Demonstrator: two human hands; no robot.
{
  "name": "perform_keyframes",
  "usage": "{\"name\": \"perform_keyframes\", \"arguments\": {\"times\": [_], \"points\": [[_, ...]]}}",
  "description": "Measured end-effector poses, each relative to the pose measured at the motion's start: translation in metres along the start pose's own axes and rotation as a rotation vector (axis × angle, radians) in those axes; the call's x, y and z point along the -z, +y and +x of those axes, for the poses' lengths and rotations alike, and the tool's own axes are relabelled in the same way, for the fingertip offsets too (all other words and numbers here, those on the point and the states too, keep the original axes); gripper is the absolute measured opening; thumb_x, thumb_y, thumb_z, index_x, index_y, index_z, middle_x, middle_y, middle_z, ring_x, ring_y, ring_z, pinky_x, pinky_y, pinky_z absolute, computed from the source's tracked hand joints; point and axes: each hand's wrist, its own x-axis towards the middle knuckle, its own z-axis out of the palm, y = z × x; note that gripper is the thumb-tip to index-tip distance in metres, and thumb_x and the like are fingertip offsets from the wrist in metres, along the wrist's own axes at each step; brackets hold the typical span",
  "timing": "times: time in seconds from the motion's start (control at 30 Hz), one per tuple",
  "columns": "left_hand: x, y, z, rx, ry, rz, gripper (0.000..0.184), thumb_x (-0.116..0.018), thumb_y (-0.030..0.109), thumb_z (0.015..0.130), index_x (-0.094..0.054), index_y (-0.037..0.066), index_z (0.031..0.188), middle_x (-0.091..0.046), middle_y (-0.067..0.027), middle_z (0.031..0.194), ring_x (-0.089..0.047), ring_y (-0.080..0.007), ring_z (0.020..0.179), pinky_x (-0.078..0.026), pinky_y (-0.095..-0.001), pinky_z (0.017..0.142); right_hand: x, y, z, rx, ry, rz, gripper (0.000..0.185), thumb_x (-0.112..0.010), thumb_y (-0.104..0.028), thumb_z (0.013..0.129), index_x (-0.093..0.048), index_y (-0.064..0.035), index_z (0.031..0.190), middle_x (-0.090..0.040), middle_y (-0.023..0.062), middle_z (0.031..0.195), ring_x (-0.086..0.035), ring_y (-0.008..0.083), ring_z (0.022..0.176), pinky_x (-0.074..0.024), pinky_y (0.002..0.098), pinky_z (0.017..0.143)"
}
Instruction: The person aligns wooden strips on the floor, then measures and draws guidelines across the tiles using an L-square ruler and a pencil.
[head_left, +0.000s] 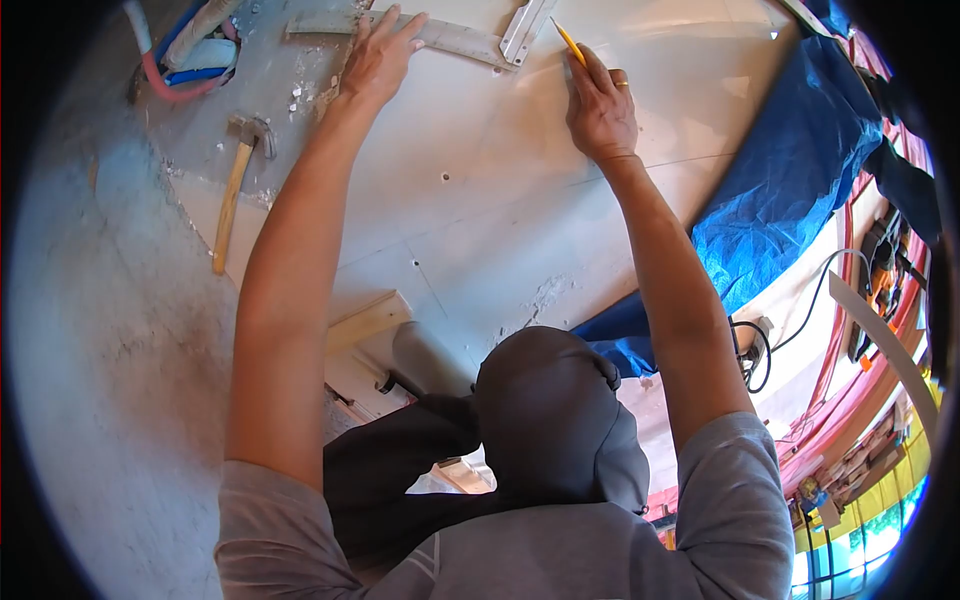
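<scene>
My left hand [382,55] lies with its fingers spread on a metal square [462,43] at the top of the view, pressing its long blade against a large pale board [500,190]. The square's other leg runs up toward the top edge. In my right hand [603,105] is a yellow pencil [570,42], pinched between thumb and fingers. Its tip points up and left, close to the short leg. A hammer [233,195] with a wooden handle lies to the left of my left forearm.
Pipes and hoses [195,60] come up through an opening at top left. White crumbs are scattered near the hammer. A blue tarp [790,180] covers the right side, with a black cord [760,365] beyond it. A wooden piece [368,322] sits near my knees.
</scene>
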Motion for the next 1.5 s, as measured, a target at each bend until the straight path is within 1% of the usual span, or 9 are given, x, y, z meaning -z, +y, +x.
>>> {"name": "perform_keyframes", "arguments": {"times": [0.7, 0.8, 0.9, 1.0, 1.1, 1.2, 1.33, 1.43, 1.5], "points": [[0.002, 0.003, -0.003, 0.144, -0.102, 0.009, 0.043, -0.056, 0.031, 0.094, -0.049, 0.034, 0.137, -0.042, -0.0129, 0.145, -0.036, -0.0449, 0.132, -0.035, -0.0447, 0.110, -0.006, -0.002, 0.003, 0.007, 0.024, -0.010, 0.041, -0.052, -0.007, 0.087, -0.057, -0.0110, 0.128, -0.055, 0.0044, 0.133, -0.054, 0.0323, 0.094, -0.0472, 0.0373, 0.086], [0.007, 0.005, -0.001, 0.052, -0.065, -0.023, 0.040, -0.059, 0.018, 0.088, -0.059, 0.006, 0.127, -0.045, -0.0285, 0.138, -0.041, -0.0455, 0.130, -0.035, -0.0469, 0.110, -0.006, -0.002, 0.002, 0.002, 0.022, -0.010, 0.041, -0.052, -0.007, 0.089, -0.057, -0.0114, 0.129, -0.055, 0.0038, 0.133, -0.054, 0.0315, 0.094, -0.0471, 0.0367, 0.087], [0.013, 0.010, 0.001, 0.122, -0.122, -0.023, 0.042, -0.058, 0.019, 0.091, -0.056, 0.012, 0.132, -0.045, -0.0250, 0.140, -0.039, -0.0425, 0.132, -0.028, -0.0455, 0.114, -0.006, -0.003, 0.003, 0.003, 0.028, -0.010, 0.040, -0.052, -0.007, 0.089, -0.057, -0.0113, 0.129, -0.056, 0.0038, 0.133, -0.055, 0.0316, 0.094, -0.0473, 0.0369, 0.087], [0.019, 0.015, 0.003, 0.135, -0.168, -0.001, 0.042, -0.057, 0.019, 0.091, -0.055, 0.012, 0.133, -0.041, -0.0268, 0.142, -0.038, -0.0418, 0.133, -0.030, -0.0445, 0.113, -0.004, -0.004, 0.004, 0.005, 0.034, -0.009, 0.040, -0.052, -0.007, 0.089, -0.058, -0.0113, 0.128, -0.056, 0.0040, 0.132, -0.055, 0.0317, 0.093, -0.0473, 0.0374, 0.086], [0.004, 0.007, -0.002, 0.098, -0.017, 0.005, 0.034, -0.058, 0.019, 0.090, -0.061, 0.010, 0.123, -0.052, -0.0222, 0.132, -0.047, -0.0382, 0.125, -0.039, -0.0434, 0.106, -0.005, -0.004, 0.003, 0.002, 0.031, 0.003, 0.041, -0.052, -0.007, 0.087, -0.057, -0.0115, 0.127, -0.055, 0.0041, 0.133, -0.054, 0.0338, 0.094, -0.0474, 0.0393, 0.085], [0.003, 0.008, -0.001, 0.198, -0.125, -0.002, 0.044, -0.057, 0.028, 0.093, -0.050, 0.032, 0.136, -0.043, -0.0130, 0.145, -0.035, -0.0438, 0.133, -0.034, -0.0459, 0.111, -0.003, -0.007, 0.004, 0.001, 0.038, 0.027, 0.043, -0.051, -0.006, 0.084, -0.057, -0.0103, 0.127, -0.055, 0.0064, 0.132, -0.053, 0.0354, 0.093, -0.0473, 0.0405, 0.085], [-0.004, 0.007, 0.000, 0.192, -0.114, 0.024, 0.045, -0.059, 0.022, 0.091, -0.053, 0.025, 0.135, -0.040, -0.0121, 0.147, -0.033, -0.0459, 0.134, -0.031, -0.0490, 0.113, 0.004, -0.004, 0.011, 0.079, -0.010, 0.087, 0.053, -0.048, 0.002, 0.078, -0.054, -0.0045, 0.130, -0.057, 0.0174, 0.127, -0.056, 0.0391, 0.091, -0.0465, 0.0431, 0.085], [0.007, 0.017, 0.002, 0.298, -0.187, -0.060, 0.045, -0.059, 0.021, 0.091, -0.053, 0.025, 0.136, -0.037, -0.0112, 0.149, -0.027, -0.0485, 0.136, -0.029, -0.0498, 0.114, 0.031, -0.025, 0.024, 0.079, -0.039, 0.248, 0.054, -0.041, 0.008, 0.089, -0.048, -0.0113, 0.139, -0.061, 0.0177, 0.118, -0.060, 0.0381, 0.099, -0.0499, 0.0438, 0.083], [0.010, 0.019, 0.003, 0.319, -0.190, -0.105, 0.046, -0.058, 0.020, 0.091, -0.052, 0.025, 0.136, -0.033, -0.0098, 0.152, -0.021, -0.0496, 0.138, -0.028, -0.0520, 0.114, 0.056, -0.053, 0.036, -0.010, -0.266, 0.274, 0.067, -0.042, 0.010, 0.082, -0.042, -0.0175, 0.143, -0.061, 0.0198, 0.114, -0.063, 0.0398, 0.091, -0.0523, 0.0464, 0.074]]}}
